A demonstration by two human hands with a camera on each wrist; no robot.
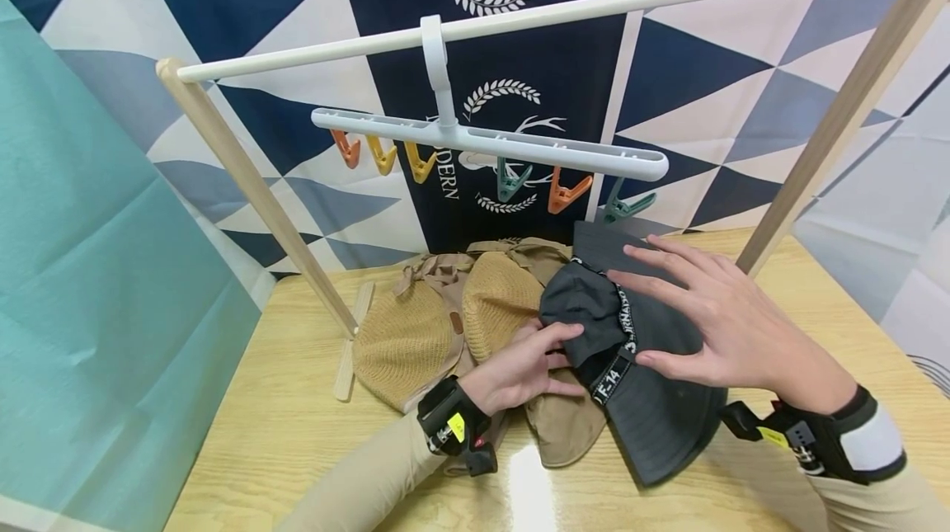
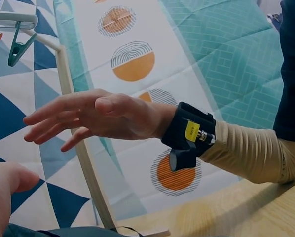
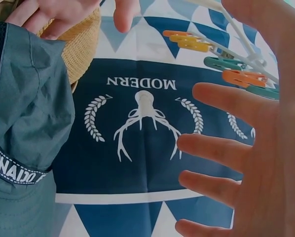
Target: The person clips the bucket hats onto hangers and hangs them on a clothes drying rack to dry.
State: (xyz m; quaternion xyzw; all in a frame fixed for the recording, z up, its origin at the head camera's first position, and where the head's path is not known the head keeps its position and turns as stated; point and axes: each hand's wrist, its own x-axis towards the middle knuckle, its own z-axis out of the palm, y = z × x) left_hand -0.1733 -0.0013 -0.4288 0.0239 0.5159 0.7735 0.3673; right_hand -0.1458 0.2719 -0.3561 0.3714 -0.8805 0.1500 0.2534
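Observation:
A dark grey wide-brimmed hat (image 1: 671,412) lies on the wooden table, a black band with white lettering around its crown. My left hand (image 1: 519,371) rests at the hat's left side, fingers extended toward the crown; one finger seems to touch it. Over the right part of the brim hovers my right hand (image 1: 716,313), its fingers spread and nothing in them. The right wrist view shows that hand (image 3: 258,168) apart from the hat's grey cloth (image 3: 34,89). Immediately left are two tan hats with woven straw crowns, one (image 1: 500,297) partly behind my left hand, another (image 1: 404,342) farther left.
A white hanger (image 1: 486,138) with several coloured clips, including an orange clip (image 1: 567,191), hangs from a white rod (image 1: 594,2). Wooden posts, a left one (image 1: 260,202) and a right one (image 1: 846,111), support it. Patterned cloth (image 1: 742,95) covers the back.

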